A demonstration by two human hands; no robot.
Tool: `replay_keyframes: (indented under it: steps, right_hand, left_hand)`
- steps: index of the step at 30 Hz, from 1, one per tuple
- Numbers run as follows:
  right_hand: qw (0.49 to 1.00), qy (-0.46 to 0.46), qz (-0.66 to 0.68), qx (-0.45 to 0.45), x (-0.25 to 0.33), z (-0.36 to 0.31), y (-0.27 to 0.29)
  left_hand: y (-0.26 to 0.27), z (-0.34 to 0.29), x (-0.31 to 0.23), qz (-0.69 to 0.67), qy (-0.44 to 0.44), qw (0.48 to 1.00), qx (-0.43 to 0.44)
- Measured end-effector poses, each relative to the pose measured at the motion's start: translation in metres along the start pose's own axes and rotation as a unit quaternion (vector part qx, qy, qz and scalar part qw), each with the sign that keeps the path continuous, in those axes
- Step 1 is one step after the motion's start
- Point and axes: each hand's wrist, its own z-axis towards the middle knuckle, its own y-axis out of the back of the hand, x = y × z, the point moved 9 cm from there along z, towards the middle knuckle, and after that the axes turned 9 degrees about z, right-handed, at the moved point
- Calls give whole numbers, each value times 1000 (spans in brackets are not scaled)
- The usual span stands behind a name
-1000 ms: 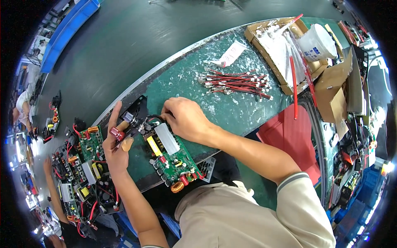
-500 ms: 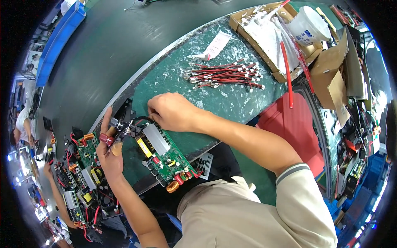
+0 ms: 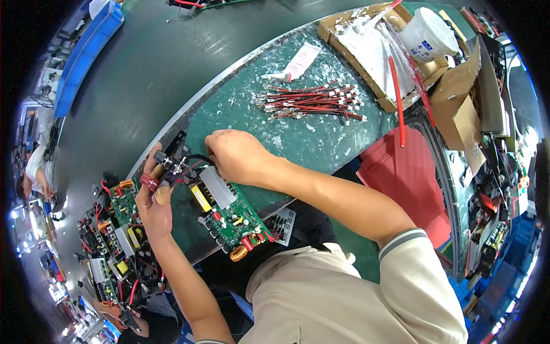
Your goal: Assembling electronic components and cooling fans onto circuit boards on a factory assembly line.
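My left hand point(image 3: 153, 213) is closed on a small black end panel point(image 3: 177, 143) that carries metal terminal posts and a red terminal knob point(image 3: 149, 182). Tan covers sit on some of its fingertips. To the right lies a green circuit board point(image 3: 245, 215) with a grey heat sink, a yellow transformer and a copper coil, reaching over the bench's near edge. A black wire point(image 3: 200, 157) arches from the panel toward my right hand point(image 3: 239, 156). That hand is closed at the far end of the board; its fingertips and whatever they pinch are hidden.
Several red-and-black wire leads point(image 3: 309, 102) lie on the green bench point(image 3: 229, 109), beside a white tube point(image 3: 298, 62). A cardboard tray point(image 3: 366, 74) and white bucket point(image 3: 429, 37) stand far right. More circuit boards point(image 3: 117, 241) crowd the left. A red stool point(image 3: 404, 189) is at right.
The end panel has tilted a little in my left hand, and a red wire now shows beside it. My right hand has barely shifted. A co-worker's arm at the left has drawn back.
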Motion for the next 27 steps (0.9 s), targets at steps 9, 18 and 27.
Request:
replay_keyframes:
  steps: [9,18,27]
  right_hand:
    - [999,31,30,-3,-1,3,10]
    - [879,-268,-265,-292,-50,-13,230]
    - [915,-223,117,-314,-83,-11,223]
  left_hand:
    - [20,0,30,35,64,997,-26]
    - [14,-6,11,89,62,992,-69]
    - [30,-43,-58,229,-43,942,-243]
